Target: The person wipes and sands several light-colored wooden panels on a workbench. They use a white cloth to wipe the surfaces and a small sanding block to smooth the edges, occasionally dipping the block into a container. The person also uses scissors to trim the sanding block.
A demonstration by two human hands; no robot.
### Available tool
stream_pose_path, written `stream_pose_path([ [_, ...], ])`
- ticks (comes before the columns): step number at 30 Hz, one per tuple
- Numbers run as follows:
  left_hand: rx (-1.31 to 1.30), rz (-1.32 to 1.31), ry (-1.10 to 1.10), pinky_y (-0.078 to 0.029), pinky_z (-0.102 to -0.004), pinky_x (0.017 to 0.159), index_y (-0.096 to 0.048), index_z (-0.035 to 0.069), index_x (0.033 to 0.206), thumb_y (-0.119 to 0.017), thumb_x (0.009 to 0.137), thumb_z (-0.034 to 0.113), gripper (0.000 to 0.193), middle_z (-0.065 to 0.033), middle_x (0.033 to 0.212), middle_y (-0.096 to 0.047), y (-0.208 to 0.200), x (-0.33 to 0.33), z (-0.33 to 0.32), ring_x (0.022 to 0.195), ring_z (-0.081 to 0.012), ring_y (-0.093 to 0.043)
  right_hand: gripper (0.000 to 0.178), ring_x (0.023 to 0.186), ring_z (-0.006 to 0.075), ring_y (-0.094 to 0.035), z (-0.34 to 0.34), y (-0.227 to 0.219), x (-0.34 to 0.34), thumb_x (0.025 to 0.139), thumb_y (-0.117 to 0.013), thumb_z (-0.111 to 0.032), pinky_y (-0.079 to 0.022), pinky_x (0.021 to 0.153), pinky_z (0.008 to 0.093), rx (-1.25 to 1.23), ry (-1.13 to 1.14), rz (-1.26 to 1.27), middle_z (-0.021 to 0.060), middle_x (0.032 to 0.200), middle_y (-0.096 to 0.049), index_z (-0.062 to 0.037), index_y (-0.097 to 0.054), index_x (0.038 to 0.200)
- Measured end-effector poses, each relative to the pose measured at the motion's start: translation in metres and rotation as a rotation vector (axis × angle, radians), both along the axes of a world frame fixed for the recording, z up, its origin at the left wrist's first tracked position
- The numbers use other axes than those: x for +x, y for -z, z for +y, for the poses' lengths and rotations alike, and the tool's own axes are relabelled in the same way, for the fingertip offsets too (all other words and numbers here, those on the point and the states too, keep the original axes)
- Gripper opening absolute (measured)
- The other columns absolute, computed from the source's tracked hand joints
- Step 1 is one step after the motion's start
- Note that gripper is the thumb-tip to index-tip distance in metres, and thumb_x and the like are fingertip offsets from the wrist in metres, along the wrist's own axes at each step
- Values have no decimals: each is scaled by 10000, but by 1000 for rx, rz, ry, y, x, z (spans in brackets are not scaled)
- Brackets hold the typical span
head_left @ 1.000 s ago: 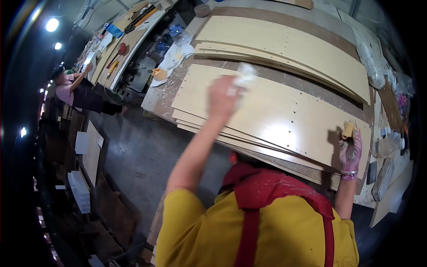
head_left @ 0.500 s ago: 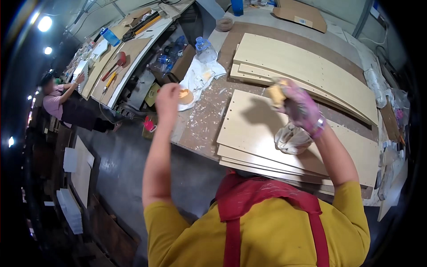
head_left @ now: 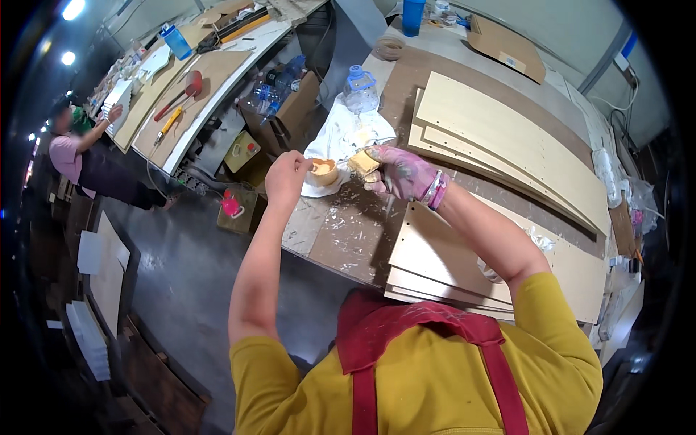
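My right hand, in a pink stained glove, grips a yellow sponge above the near-left part of the bench. Just left of the sponge stands a small cup with orange material around its inside, on a white cloth. My bare left hand is closed at the cup's left rim, its fingertips pinched together; what they hold, if anything, is too small to make out. Pale wooden panels with small holes lie stacked under my right forearm. A crumpled whitish rag is partly hidden by that arm.
A second stack of panels lies farther back. A clear bottle with a blue top stands on the cloth. On the left bench are a red mallet and a yellow-handled tool. A co-worker stands far left.
My right hand has carried the sponge left, from above the panels to beside the cup. My left hand has come slightly right and down, to the cup's rim. The view has shifted.
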State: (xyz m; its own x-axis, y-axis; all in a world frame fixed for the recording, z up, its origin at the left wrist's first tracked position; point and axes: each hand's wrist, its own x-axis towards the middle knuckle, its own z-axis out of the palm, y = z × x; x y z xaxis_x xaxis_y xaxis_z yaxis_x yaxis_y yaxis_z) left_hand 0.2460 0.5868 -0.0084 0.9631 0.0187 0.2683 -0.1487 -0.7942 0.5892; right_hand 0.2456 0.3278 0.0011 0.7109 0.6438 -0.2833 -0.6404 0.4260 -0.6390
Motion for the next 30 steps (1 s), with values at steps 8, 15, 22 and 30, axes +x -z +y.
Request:
stream_pose_path([
  [8,-116,96,35,-438,-357,614,-589,27,796,-657,815,193,180,-99,764,-567,20,-4,10,692,-254,-566,245,804,212,-639,-2,8,3,930,-497,-191,-570,727,377,14,84,151,91,982,-626,-69,-496,1143],
  [15,-54,31,23,-439,-328,623,-601,17,833,-651,810,123,120,-102,764,-538,13,-4,2,672,-230,-541,269,659,253,-570,8,-2,-21,927,-433,-214,-495,588,353,64,254,318,111,853,-603,-22,-538,1085],
  [22,-239,-258,389,-429,-312,841,-648,63,1037,-680,781,105,261,-68,1014,-551,-47,-30,-46,929,-224,-551,295,626,190,-585,1,-4,-49,946,-390,-226,-498,568,315,376,167,301,77,831,-621,-23,-545,1094],
  [30,-537,163,701,-357,-304,978,-626,-2,1077,-671,794,86,300,-58,1173,-539,-59,-45,-86,1127,-188,-487,298,562,171,-571,-5,-16,-89,972,-378,-303,-482,502,298,360,183,350,53,753,-602,-79,-552,1062],
])
